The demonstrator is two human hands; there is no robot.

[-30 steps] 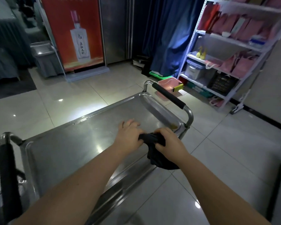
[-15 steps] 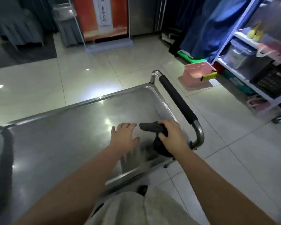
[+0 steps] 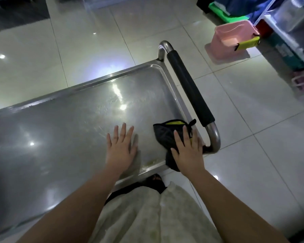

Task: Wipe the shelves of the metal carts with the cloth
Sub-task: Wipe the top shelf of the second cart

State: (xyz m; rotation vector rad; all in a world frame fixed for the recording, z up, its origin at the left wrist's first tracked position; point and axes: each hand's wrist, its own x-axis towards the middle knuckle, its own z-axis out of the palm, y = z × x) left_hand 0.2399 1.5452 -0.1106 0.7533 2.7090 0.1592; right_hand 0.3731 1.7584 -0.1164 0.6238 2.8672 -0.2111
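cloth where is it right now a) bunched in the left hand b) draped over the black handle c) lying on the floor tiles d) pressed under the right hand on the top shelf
D: the right hand lies with straight fingers on the dark cloth on the cart shelf beside the handle, while the left hand rests on bare metal.

No readable text anywhere — no labels, brands or numbers.

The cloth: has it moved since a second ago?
Yes. The cloth shifted along the shelf toward the black handle, now flat under the right hand.
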